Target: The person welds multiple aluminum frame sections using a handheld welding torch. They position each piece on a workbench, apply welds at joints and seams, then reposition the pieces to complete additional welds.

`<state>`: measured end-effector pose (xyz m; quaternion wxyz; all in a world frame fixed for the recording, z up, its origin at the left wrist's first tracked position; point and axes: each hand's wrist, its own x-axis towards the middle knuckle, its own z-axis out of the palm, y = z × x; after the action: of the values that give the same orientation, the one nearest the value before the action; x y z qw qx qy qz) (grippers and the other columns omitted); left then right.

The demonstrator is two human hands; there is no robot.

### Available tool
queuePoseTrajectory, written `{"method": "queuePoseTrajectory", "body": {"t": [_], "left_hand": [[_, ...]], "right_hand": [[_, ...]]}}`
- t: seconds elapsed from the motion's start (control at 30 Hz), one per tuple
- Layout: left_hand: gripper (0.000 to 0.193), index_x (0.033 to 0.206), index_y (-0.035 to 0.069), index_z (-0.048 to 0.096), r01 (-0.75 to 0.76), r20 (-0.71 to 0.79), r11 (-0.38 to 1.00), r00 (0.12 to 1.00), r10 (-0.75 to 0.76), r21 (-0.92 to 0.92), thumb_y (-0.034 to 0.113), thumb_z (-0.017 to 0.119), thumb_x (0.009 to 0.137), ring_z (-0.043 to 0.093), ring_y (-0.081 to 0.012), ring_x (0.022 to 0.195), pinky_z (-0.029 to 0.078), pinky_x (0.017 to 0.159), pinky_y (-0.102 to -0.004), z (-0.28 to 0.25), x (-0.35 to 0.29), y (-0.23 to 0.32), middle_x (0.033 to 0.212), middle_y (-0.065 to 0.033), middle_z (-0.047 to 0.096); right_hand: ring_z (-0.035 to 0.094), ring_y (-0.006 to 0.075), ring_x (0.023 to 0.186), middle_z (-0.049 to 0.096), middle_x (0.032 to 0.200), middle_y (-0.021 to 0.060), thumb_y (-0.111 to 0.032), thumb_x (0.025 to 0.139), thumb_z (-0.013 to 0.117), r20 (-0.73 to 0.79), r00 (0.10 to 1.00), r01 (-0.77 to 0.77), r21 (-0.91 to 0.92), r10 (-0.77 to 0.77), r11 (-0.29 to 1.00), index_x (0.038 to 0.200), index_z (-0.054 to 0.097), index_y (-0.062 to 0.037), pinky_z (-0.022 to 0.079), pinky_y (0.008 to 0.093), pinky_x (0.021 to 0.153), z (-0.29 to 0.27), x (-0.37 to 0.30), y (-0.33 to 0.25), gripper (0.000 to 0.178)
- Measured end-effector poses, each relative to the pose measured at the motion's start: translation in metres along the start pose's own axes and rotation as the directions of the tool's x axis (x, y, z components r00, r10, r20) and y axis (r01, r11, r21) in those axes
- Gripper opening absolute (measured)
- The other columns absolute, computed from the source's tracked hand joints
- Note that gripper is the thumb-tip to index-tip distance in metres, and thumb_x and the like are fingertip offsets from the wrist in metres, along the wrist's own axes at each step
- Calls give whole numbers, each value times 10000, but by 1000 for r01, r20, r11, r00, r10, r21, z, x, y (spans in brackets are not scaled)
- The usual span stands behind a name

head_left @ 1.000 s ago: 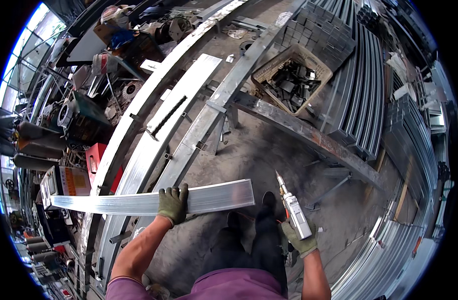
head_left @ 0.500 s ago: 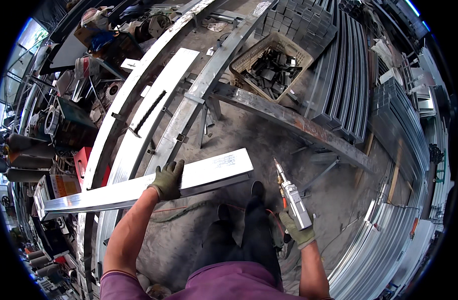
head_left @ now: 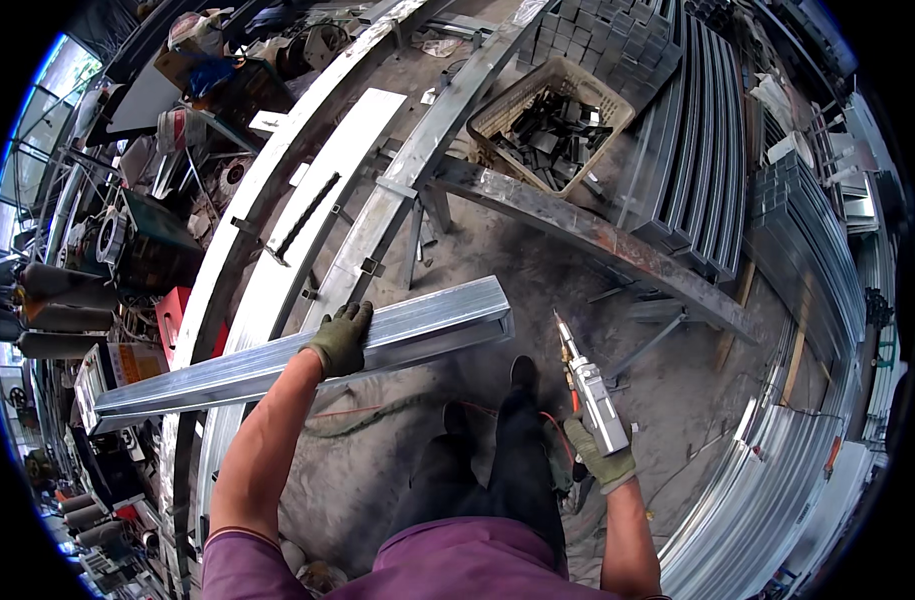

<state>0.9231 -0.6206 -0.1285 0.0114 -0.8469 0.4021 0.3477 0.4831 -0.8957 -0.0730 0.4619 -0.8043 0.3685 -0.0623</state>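
Note:
A long silvery metal beam (head_left: 427, 315) lies slantwise in front of me, its near-right end jutting past the rails under it. My left hand (head_left: 341, 340), in an olive work glove, grips the beam near its middle, fingers over the top face. In my right hand (head_left: 599, 458), gloved alike, is a pale grey welding gun (head_left: 599, 405) with a slim pointed nozzle aimed away from me. The fingers wrap its rear part, and an orange line runs along its left side. The gun is apart from the beam, to its right. A dark twisted bar (head_left: 307, 222) rests on a white beam beyond.
Long metal rails (head_left: 377, 225) run away on the left, joined by a crossbar (head_left: 597, 240). Beyond stands a beige basket (head_left: 617, 100) of dark offcuts. Stacked steel tubes (head_left: 682, 170) line the right. A hose (head_left: 377, 412) lies on the floor near my feet.
The beam has been rolled about its length: its bright white top face has given way to a ridged metal face. The welding gun stays in my right hand.

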Motion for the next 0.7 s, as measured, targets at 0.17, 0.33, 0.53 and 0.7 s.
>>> {"method": "queuePoseTrajectory", "body": {"t": [0.17,0.33,0.53,0.7], "left_hand": [[865,1649,-54,347,42,-3,999,999,-42,31,57,643,844,413,-505,1549,375,1275,-536,-4,-13,23,1661,-355,416],[714,1516,-45,488,78,-349,983,937,-17,163,91,722,855,505,-484,1470,414,1242,-510,51,-38,37,1530,-325,557],[453,1262,40,681,65,-17,998,998,-65,9,100,717,815,687,-444,1206,560,1008,-521,13,-11,36,1243,-238,733],[298,1082,106,791,37,-96,997,994,-43,-65,78,681,806,742,-406,1099,586,918,-510,27,6,13,1124,-168,787]], "right_hand": [[752,260,784,759,835,79,-192,928,849,2,1000,0,-39,0,999,982,770,-75,593,407,732,-2,-2,-11,151],[754,265,781,756,825,83,-175,920,842,-27,1000,11,-69,-13,998,974,769,-69,595,412,734,3,-3,-18,140],[749,253,765,756,822,80,-185,921,840,-10,1000,11,-81,-12,997,978,769,-60,596,413,738,1,-1,-22,154],[725,226,742,739,807,67,-183,933,831,38,990,-138,10,138,990,971,763,-58,585,405,725,5,-5,-33,147]]}}
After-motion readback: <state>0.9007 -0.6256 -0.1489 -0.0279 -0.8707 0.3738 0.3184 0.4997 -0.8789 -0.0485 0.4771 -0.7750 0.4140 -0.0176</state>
